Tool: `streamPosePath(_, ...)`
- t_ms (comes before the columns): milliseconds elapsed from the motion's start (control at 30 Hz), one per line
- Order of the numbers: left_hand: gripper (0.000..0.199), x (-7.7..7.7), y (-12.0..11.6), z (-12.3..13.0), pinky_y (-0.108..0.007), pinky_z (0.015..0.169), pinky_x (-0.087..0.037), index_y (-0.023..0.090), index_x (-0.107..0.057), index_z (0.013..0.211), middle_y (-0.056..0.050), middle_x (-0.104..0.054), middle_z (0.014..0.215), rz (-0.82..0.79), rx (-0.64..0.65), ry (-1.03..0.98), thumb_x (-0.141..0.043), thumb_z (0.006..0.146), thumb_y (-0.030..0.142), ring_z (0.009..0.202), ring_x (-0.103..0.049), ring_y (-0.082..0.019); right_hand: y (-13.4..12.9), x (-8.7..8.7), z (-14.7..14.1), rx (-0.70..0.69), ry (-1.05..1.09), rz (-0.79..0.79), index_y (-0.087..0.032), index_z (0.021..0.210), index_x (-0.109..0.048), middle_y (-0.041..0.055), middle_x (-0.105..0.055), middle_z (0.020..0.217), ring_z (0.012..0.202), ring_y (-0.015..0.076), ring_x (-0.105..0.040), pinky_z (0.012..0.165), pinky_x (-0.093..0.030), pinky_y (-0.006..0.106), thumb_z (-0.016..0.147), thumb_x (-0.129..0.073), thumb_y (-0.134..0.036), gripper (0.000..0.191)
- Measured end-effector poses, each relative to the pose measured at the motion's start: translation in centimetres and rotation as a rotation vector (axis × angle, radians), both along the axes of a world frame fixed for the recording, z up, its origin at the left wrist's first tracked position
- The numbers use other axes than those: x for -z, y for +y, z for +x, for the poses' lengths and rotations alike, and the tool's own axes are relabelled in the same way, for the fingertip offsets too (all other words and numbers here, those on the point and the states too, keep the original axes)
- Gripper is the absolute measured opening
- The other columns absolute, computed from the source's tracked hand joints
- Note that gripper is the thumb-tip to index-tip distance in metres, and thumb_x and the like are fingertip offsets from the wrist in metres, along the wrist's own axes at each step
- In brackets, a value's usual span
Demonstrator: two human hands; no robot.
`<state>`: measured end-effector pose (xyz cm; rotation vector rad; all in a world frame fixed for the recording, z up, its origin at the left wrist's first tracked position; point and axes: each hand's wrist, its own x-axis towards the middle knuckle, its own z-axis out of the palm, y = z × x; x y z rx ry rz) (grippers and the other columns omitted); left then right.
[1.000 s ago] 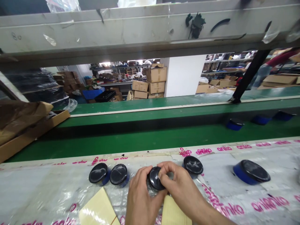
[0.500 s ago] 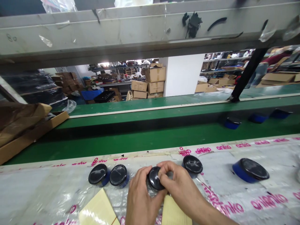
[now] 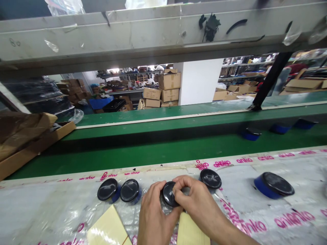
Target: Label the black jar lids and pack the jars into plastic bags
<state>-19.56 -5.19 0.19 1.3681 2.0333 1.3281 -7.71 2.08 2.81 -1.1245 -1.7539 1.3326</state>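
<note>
My left hand [image 3: 156, 211] is wrapped round the side of a round tub with a black lid [image 3: 169, 194], thumb in front and fingers behind. Over the right part of that lid, my right hand [image 3: 190, 194] has thumb and forefinger pinched together; whatever is between the tips is too small to make out. Beneath my right wrist lies a pale yellow stack of paper [image 3: 191, 231]. Another yellow stack [image 3: 108, 226] lies left of my left hand. Two blue tubs with black lids, one at the far left [image 3: 107, 190] and one beside it [image 3: 129, 191], stand nearby.
Right of my hands are a black-lidded tub [image 3: 211, 179] and a larger blue one [image 3: 274, 185]. Several blue tubs [image 3: 252, 133] ride the green conveyor belt [image 3: 153, 153]. A cardboard tray [image 3: 56, 137] sits at left. A metal beam [image 3: 143, 34] crosses overhead.
The blue tubs on the belt have shifted very slightly left. My hands keep nearly the same pose on the tub and its lid.
</note>
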Motion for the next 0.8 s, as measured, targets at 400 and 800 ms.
streamPosePath(400, 0.098, 0.5, -0.1, 0.0, -0.043, 0.1, -0.043, 0.027, -0.024, 0.153, -0.004, -0.067, 0.123, -0.09, -0.048, -0.154, -0.074, 0.068, 0.033, 0.115, -0.06, -0.028, 0.1, 0.1, 0.1, -0.001, -0.056, 0.066, -0.021, 0.067, -0.063, 0.0049, -0.073, 0.094, 0.092, 0.0233, -0.067, 0.082, -0.047, 0.031, 0.073, -0.053, -0.02, 0.011)
streamPosePath(800, 0.098, 2.7, 0.4, -0.5, -0.037, 0.092, -0.052, 0.021, -0.03, 0.148, -0.006, -0.067, 0.123, -0.047, -0.012, -0.242, -0.071, 0.059, 0.034, 0.102, -0.068, -0.026, 0.3, 3.1, 0.6, 0.02, 0.047, 0.05, -0.02, 0.067, -0.065, 0.0101, -0.072, 0.105, 0.098, 0.0265, -0.069, 0.081, -0.053, 0.031, 0.073, -0.057, -0.028, 0.012)
